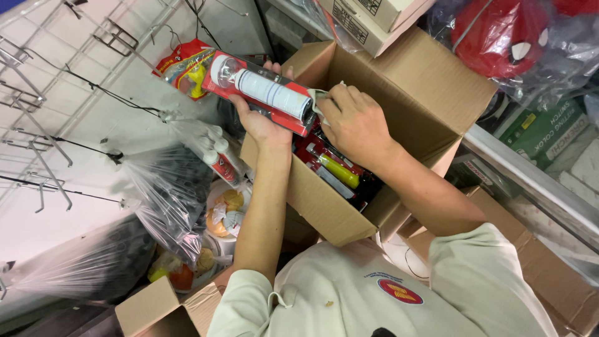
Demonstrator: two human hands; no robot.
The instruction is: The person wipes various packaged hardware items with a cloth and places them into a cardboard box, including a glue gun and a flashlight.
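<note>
Open cardboard box [399,118] holds red blister packs [331,165]. Left hand [259,122] fingers grip one red carded tube pack [262,93] above the box's edge. Right hand [355,122] fingers clench a pale wrapper [317,103] at the pack's end. Judged step: unpacking; next needs lifting clear.

light: bright, even, from overhead | shadows: soft, deepest inside the box [399,93] | glare: on plastic bags [168,187] | focus: centre sharp, edges slightly stretched and soft

This looks like a shop stockroom: metal display hooks [37,156] on a white wire wall, cardboard boxes [405,93] full of packaged goods, and toys in plastic bags [168,181] around.
</note>
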